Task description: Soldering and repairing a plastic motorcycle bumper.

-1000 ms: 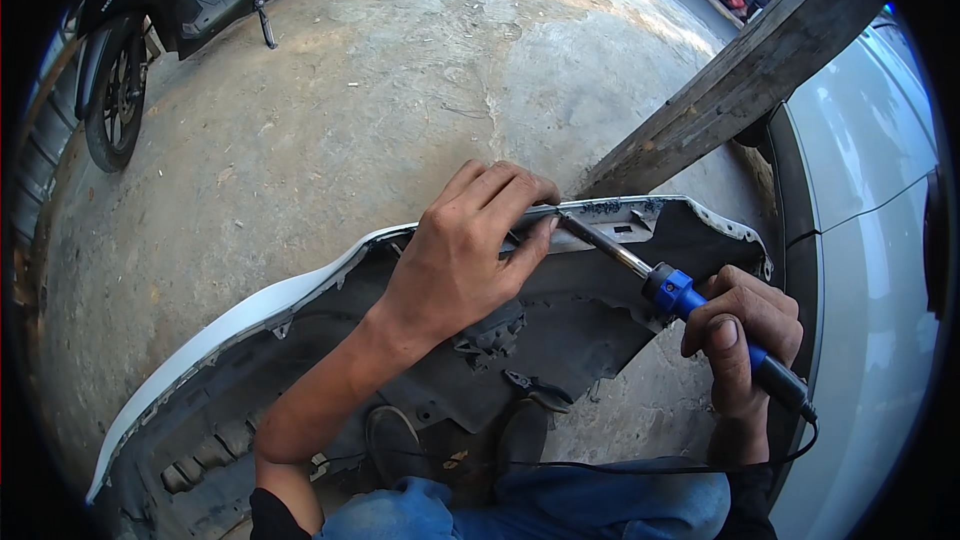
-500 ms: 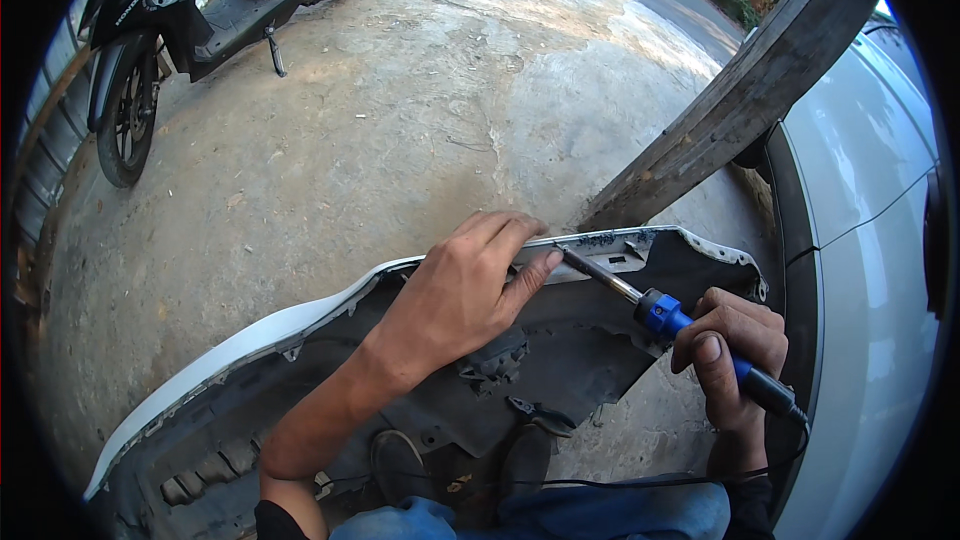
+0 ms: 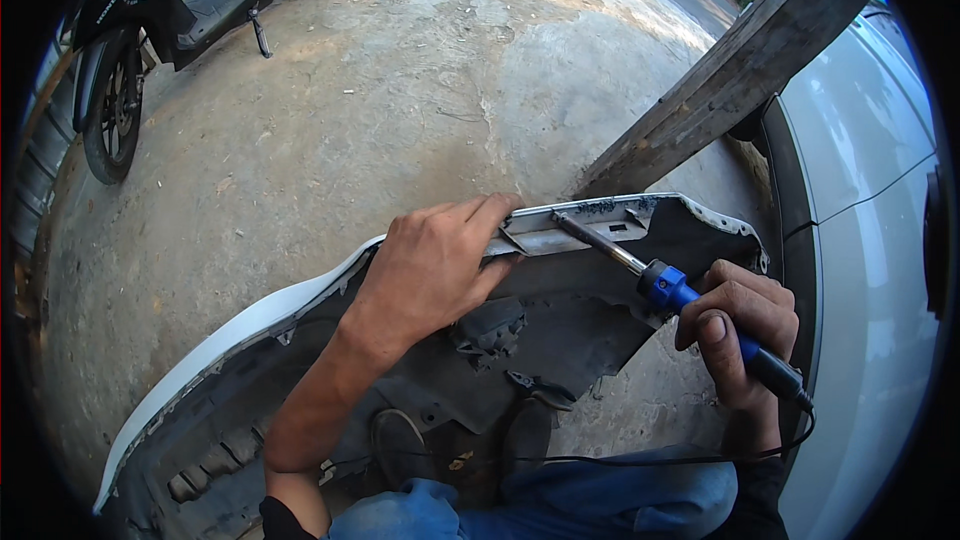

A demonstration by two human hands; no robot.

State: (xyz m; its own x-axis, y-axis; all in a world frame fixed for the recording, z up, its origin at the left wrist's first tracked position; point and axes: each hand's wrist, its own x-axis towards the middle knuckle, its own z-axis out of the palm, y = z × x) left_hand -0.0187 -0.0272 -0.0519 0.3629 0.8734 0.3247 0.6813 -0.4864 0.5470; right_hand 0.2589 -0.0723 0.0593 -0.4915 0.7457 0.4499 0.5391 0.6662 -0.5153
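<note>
A white car bumper (image 3: 250, 318) lies with its dark inner side up, curving from the lower left to the right of the head view. My left hand (image 3: 435, 258) grips its upper edge, fingers over the rim and thumb on the inner side. In my right hand (image 3: 740, 325) is a blue-handled soldering iron (image 3: 668, 287), its cable trailing from the back end. The iron's metal tip touches or nearly touches the bumper's inner edge, right of my left hand. Dark, rough marks (image 3: 597, 207) run along the edge just past the tip.
Pliers (image 3: 540, 390) lie by my shoes on the dark inner panel. A wooden post (image 3: 720, 80) rises beyond the bumper. A light-coloured car (image 3: 875, 270) stands close on the right, and a black scooter (image 3: 190, 15) is parked at the far left on the concrete floor (image 3: 370, 120).
My left hand has slid left along the bumper's edge, away from the iron's tip. The bumper's right part sits higher in view. My right hand still holds the iron.
</note>
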